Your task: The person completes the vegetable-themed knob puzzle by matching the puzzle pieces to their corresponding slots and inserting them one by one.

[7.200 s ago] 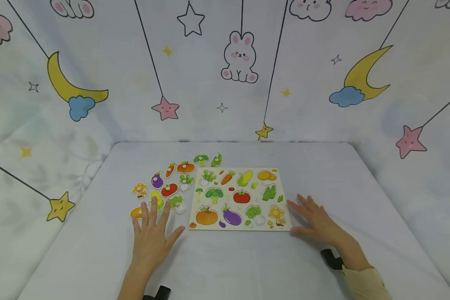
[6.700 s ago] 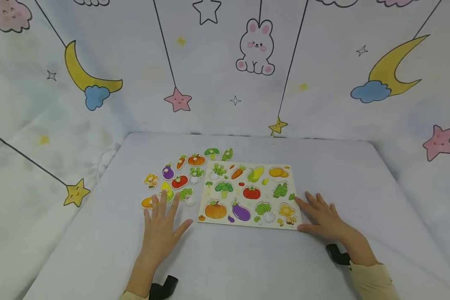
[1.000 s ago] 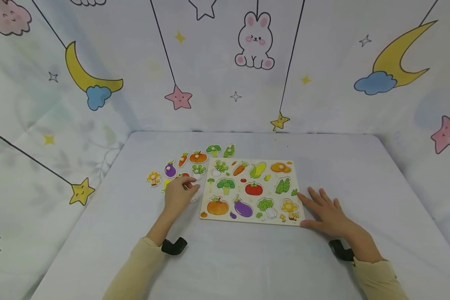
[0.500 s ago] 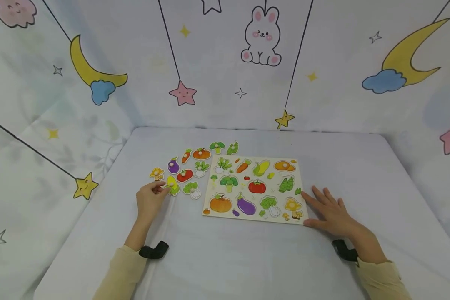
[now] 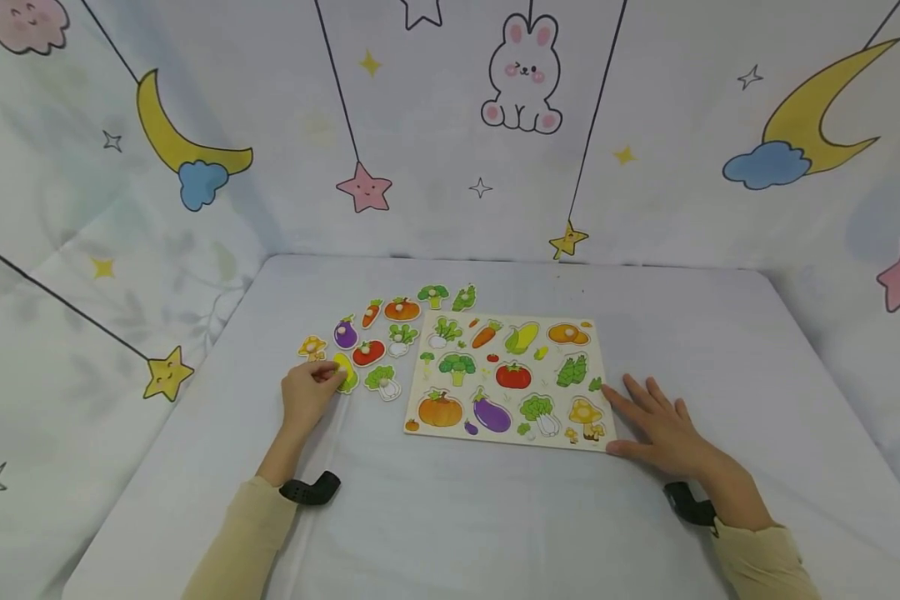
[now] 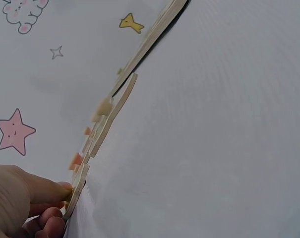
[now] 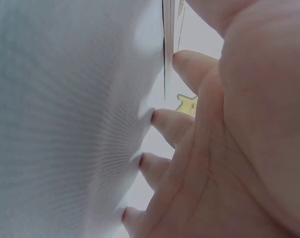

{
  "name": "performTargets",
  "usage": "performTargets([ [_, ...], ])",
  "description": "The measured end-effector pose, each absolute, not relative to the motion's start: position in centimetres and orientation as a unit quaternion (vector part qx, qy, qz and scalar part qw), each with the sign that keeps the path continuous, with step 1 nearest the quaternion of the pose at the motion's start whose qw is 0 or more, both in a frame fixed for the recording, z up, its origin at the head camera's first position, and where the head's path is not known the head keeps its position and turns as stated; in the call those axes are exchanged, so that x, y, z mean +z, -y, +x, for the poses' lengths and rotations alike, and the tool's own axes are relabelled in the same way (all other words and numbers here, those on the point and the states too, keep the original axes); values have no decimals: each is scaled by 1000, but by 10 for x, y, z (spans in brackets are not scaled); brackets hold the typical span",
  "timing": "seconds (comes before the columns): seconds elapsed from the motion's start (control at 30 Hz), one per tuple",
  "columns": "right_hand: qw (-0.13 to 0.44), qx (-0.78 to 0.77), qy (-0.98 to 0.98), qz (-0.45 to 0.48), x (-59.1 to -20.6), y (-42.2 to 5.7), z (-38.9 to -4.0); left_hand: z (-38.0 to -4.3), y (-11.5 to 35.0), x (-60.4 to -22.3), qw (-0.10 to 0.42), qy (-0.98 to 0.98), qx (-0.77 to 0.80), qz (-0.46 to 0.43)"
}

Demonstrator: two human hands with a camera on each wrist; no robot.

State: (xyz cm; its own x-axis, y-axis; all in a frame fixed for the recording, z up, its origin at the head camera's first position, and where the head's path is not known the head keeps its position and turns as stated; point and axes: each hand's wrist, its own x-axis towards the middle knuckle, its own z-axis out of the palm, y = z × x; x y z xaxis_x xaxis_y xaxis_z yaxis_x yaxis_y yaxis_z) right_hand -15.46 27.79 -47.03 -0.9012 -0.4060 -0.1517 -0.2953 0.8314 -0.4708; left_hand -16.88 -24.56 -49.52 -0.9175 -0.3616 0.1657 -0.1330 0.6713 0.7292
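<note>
In the head view, my left hand (image 5: 303,397) is at the yellow corn piece (image 5: 347,377), its thumb and forefinger together at the knob. The left wrist view shows the fingers (image 6: 48,191) pinching at the flat wooden piece (image 6: 78,192), seen edge-on. A pale wooden puzzle board (image 5: 487,446) printed with vegetables lies right of the pieces. My right hand (image 5: 663,429) spreads at the board's right edge, with forefinger and thumb by it. In the right wrist view, the other fingertips of that hand (image 7: 224,144) rest on the cloth.
Around the corn lie a mushroom piece (image 5: 312,347), an eggplant piece (image 5: 346,333), a tomato piece (image 5: 368,353) and a cabbage piece (image 5: 382,382). Carrot, pumpkin, radish, broccoli and pea pieces sit farther back. A white cloth covers the table (image 5: 450,517); a printed backdrop (image 5: 435,133) rises behind.
My left hand has moved left from over the tomato and cabbage pieces to the corn piece, and its fingertips have closed on the knob. The right hand stays at the board.
</note>
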Motion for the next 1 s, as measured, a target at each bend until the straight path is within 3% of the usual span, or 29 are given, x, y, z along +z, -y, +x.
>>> performTargets([
  [0.5, 121, -230, -947, -190, -472, -281, -155, -167, 244, -489, 147, 911, -366, 120],
  [0.7, 123, -230, -947, -189, -473, -281, -154, -163, 243, -474, 178, 905, -370, 108],
  [1.0, 121, -232, -947, -189, -472, -281, -154, -179, 203, -453, 148, 918, -364, 46],
])
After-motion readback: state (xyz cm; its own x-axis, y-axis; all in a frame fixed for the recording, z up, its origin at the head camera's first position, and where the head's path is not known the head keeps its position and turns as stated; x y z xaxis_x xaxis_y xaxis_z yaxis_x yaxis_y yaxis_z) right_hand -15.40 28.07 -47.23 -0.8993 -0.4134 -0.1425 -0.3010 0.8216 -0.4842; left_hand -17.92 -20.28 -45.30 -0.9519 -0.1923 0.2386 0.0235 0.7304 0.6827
